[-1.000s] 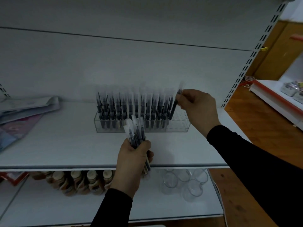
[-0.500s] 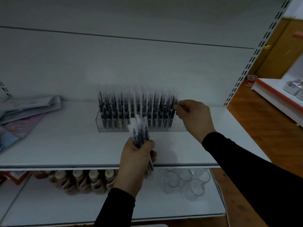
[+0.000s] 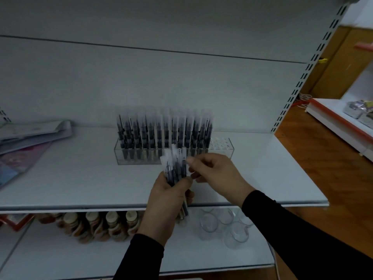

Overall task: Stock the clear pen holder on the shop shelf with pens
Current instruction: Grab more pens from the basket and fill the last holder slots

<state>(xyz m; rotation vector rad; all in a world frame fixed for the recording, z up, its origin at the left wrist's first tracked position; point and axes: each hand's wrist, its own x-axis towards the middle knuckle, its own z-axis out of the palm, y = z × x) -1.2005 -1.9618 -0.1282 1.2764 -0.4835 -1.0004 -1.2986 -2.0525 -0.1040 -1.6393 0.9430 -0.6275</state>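
Nearest the camera, the left hand (image 3: 168,196) is wrapped round a bundle of pens (image 3: 175,168), held upright in front of the shelf (image 3: 80,178) edge, their clear caps fanned out above the fist and their lower ends poking out below it. The right hand (image 3: 214,171) has its thumb and forefinger pinched at the top of one pen on the bundle's right side, the other fingers loosely curled — whether that pen is already free of the rest cannot be told through the blur. The risk here sits in that pinch: the caps are smooth and crowded together, so drawing one out could drag a neighbour with it, and a loosened fist would let pens slide down onto the lower shelf among the glass cups (image 3: 222,225) and the bottles (image 3: 94,223). Farther back on the shelf stands the clear pen holder (image 3: 224,147), its left and middle holes packed with upright pens, only the right end showing bare holes. Those free holes lie just beside the last standing row, so a pen brought in at a slant could knock the neighbours askew or miss its hole and skid off the top plate — and the holder looks light enough that a firm push might shift it toward the back panel. To the far left lie some flat packets (image 3: 30,136), well clear of all this.
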